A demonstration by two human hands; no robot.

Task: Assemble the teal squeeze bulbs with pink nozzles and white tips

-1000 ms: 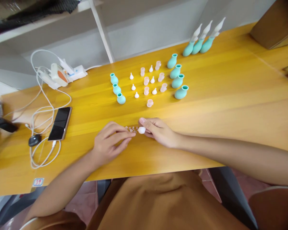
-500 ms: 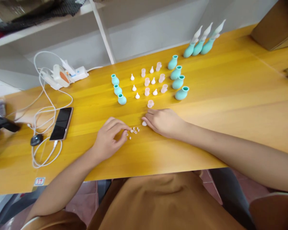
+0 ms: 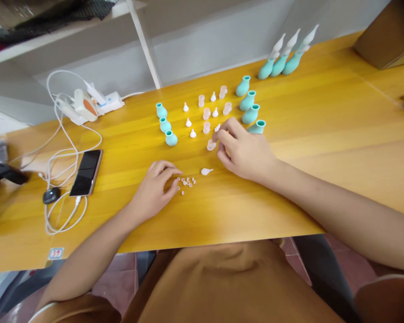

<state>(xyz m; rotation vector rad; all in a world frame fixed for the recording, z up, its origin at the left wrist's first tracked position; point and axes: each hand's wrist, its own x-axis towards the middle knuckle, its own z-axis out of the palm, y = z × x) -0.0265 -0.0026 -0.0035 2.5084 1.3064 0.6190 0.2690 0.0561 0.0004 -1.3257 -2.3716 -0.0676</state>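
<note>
Beside a small scatter of tiny pale rings [image 3: 187, 181], my left hand [image 3: 156, 185] rests on the table, thumb and fingers apart with nothing visible between them. A white teardrop-shaped piece with a thin tip [image 3: 206, 171] lies on its side between my hands. My right hand [image 3: 245, 148] hovers over the right of the rows, fingers curved and apart. Its fingertips are right by a pinkish translucent cup with a side spout [image 3: 211, 145]; contact cannot be made out. The hand partly covers a small white cone piece [image 3: 217, 128] and a turquoise bulb [image 3: 257, 127].
Turquoise bulbs stand in a left column [image 3: 164, 124] and a right column [image 3: 250, 114]. White cones [image 3: 188, 122] and translucent cups [image 3: 206, 114] fill rows between. Three assembled nasal aspirators [image 3: 278, 63] stand behind. A phone [image 3: 86, 172], cables and a power strip [image 3: 111, 104] lie left.
My right hand has let go of the white teardrop piece and moved up and right to the translucent cups. My left thumb and finger have parted above the tiny rings.
</note>
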